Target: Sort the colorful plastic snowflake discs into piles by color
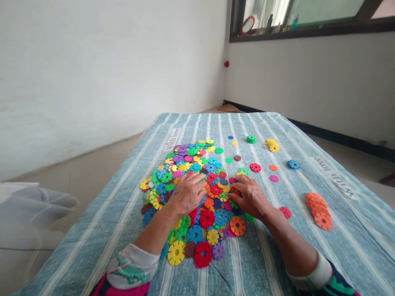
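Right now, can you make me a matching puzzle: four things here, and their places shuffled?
1. Round red-rimmed mirror
2. Overlapping orange notched plastic discs
3. Small stack of green notched plastic discs
4. Bare left hand

A. On the multicoloured disc pile
B. At the dark-framed window
C. Right of the right hand
D. Just left of overlapping yellow notched discs

Pairs: 1-B, 2-C, 3-D, 4-A

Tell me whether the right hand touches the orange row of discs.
Apart: the head view shows striped cloth between the right hand and the orange row.
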Demonstrator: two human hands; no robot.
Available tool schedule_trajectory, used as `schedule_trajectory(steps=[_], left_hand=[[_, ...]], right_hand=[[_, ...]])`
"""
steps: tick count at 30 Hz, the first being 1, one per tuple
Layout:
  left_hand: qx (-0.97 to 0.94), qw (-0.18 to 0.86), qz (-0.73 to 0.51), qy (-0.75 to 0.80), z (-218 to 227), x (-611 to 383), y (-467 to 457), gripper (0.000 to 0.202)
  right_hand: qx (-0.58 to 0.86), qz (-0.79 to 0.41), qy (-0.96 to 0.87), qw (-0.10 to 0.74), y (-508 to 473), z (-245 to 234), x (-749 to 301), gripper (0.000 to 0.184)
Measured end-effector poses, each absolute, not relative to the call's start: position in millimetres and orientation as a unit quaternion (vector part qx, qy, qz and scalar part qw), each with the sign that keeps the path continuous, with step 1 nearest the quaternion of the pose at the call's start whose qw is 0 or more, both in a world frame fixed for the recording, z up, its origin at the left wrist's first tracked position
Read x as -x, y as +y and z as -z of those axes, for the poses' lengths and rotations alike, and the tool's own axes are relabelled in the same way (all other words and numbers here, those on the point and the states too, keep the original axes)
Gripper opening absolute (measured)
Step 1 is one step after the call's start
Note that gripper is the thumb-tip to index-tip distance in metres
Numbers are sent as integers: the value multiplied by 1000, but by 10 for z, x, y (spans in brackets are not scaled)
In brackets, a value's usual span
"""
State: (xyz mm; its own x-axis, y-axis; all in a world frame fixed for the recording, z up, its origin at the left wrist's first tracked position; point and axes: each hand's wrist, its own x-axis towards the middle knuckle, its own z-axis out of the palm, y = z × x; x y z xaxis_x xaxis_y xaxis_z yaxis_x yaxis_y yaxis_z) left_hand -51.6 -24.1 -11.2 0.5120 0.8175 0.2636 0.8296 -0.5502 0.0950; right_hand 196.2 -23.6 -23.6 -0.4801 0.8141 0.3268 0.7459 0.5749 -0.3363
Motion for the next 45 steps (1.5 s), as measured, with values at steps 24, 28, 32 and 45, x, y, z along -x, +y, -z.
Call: schedule_trajectory(steps=[24, 28, 32, 45], left_hand=[[873, 71, 204, -437, 158, 566, -159, 23], [871, 72, 237, -423, 218, 655, -67, 26], [875, 72, 245, -411, 250, 697, -10, 27], [884, 116, 233, -388, 235, 703, 5, 34]], right_hand=[[329, -141, -903, 237, -296, -36, -2014, 15], [307, -145, -926, 164, -454, -205, -2021, 38], [317, -122, -932, 130, -632, -243, -2080, 40], [380, -92, -912, 122, -821, -235, -2203, 55]])
